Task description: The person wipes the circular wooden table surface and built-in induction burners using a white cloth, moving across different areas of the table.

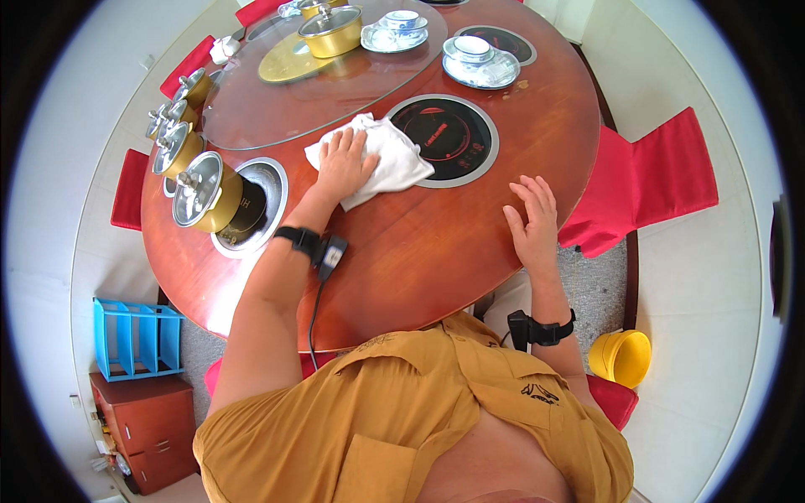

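My left hand (344, 165) lies over a bunched white cloth (396, 160) and holds it down on the round wooden table (402, 264). The cloth overlaps the left rim of a black induction cooktop (448, 135) set into the tabletop, whose red markings show. Over the table's right edge, my right hand (533, 214) hovers with fingers apart and nothing in it. To the left, a gold pot with a glass lid (210, 192) stands partly over another inset cooktop (258, 214).
A glass turntable (302, 113) carries a gold lidded pot (332, 31) and stacked dishes (395, 34). More stacked dishes (481, 63) stand behind the cooktop. Several gold pots (179, 148) line the left edge. A red-covered chair (654, 176) and a yellow bin (619, 358) are at right.
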A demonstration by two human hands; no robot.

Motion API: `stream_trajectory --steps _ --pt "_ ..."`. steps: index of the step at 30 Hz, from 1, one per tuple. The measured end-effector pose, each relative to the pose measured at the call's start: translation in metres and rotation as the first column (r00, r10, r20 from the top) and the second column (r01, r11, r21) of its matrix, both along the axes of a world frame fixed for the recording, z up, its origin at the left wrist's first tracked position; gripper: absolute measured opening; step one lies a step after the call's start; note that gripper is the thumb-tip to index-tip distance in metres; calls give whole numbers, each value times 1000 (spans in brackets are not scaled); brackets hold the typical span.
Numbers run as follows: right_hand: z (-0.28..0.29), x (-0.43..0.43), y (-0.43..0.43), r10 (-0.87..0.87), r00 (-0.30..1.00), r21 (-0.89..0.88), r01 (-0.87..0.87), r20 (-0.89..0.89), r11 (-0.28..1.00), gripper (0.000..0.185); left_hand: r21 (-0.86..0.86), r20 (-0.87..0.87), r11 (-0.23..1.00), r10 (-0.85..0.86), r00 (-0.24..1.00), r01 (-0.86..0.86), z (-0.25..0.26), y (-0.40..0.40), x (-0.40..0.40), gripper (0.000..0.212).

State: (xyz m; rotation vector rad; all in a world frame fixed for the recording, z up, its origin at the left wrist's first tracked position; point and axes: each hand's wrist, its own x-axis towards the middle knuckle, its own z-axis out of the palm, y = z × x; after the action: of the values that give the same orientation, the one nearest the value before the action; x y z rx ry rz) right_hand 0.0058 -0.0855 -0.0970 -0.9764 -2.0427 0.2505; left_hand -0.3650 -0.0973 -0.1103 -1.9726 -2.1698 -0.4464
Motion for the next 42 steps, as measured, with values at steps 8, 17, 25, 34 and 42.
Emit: stream_trajectory --steps 8,17,25,34,42 --pt "4 -1 -6 -5 999 10 5 -45 1000 34 -169 -45 972 -171 984 161 23 -68 38 66" --pt "10 1 -6 40 999 7 -40 -36 999 36 -217 -55 959 -199 978 183 30 -2 55 70" --pt "13 0 -7 32 999 -5 -32 -35 999 39 -183 -96 919 -370 924 349 19 100 103 73" --pt "12 1 -6 68 997 -51 -69 -28 996 41 -239 -79 901 -389 918 361 22 159 168 77" --pt "2 4 -5 -4 999 91 7 -43 996 41 -180 -99 848 -519 849 498 18 149 220 70"
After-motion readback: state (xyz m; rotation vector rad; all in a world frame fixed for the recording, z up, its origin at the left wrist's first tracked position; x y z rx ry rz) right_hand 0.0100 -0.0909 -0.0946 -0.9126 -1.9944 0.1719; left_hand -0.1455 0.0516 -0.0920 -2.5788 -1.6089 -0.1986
